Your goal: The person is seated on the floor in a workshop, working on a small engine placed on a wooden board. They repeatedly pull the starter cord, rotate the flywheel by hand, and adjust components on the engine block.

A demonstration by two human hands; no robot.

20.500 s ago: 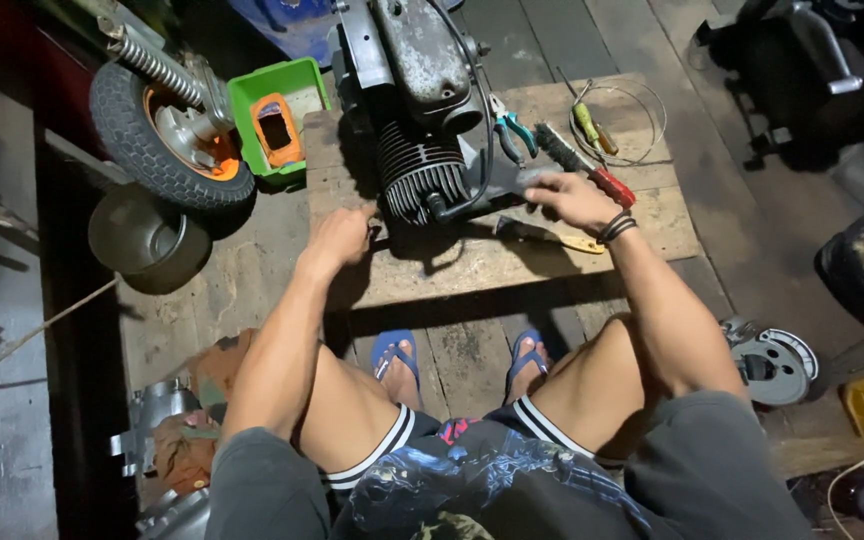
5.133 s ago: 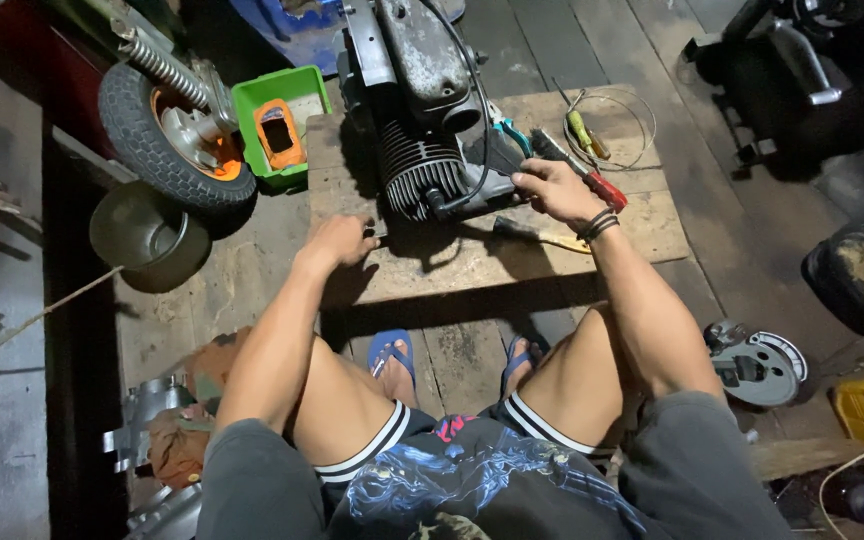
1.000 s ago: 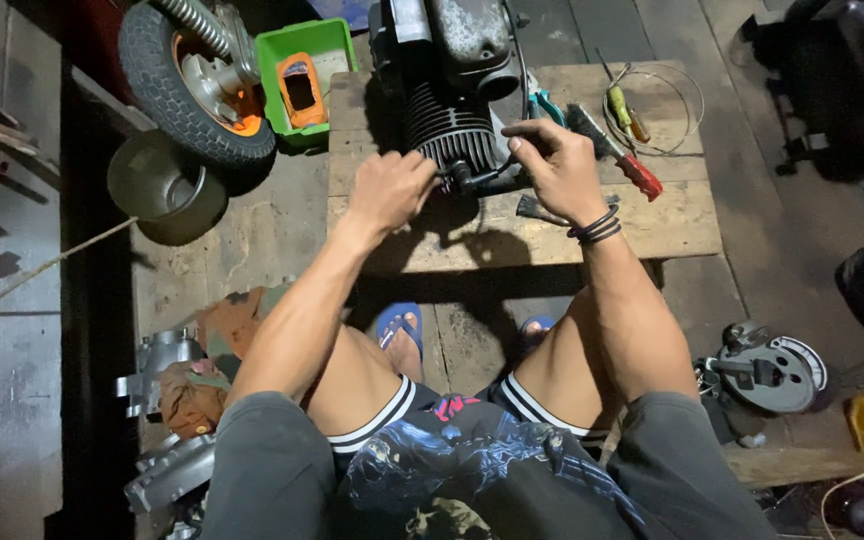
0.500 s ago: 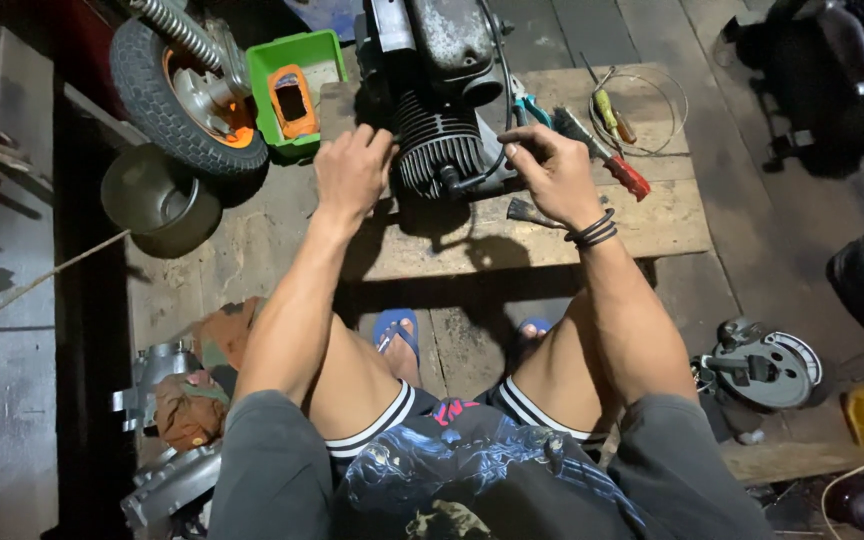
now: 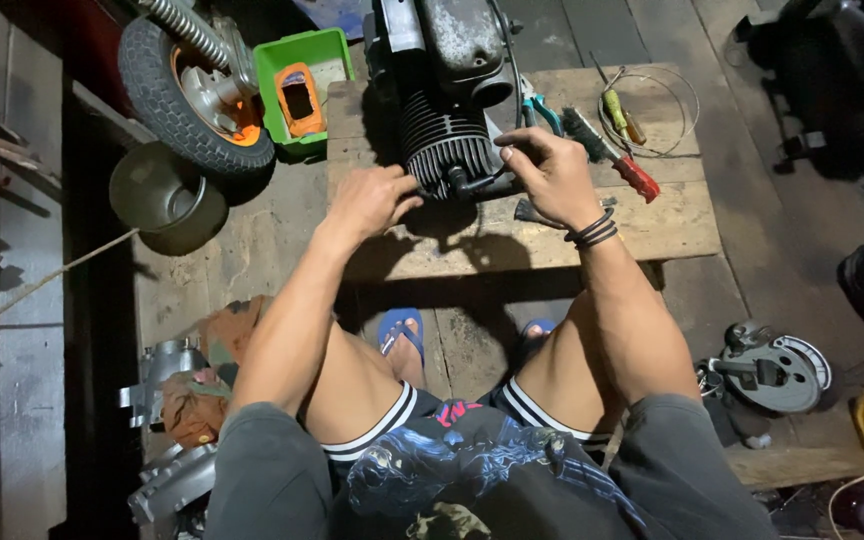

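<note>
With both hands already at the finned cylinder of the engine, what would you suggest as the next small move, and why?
Probably steady the engine with the left hand while the right hand works the dark fitting at the cylinder's base, since both hands touch there.

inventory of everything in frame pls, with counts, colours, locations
engine: 1, dark grey with finned cylinder, far side of the board
wooden board: 1, pale wood, on the floor in front of the person
wheel: 1, black tyre with orange hub, upper left
tray: 1, green, holds an orange item, left of the engine
metal bowl: 1, dull grey, below the wheel
pliers: 1, teal handles, right of the engine
screwdrivers: about 2, yellow-green and amber handles, on the board's far right
wire brush: 1, red handle, on the board
round cover part: 1, grey, floor at right
sandals: 2, blue, under the knees
left hand: at the cylinder's left
right hand: at the cylinder's right, dark wristbands
</note>
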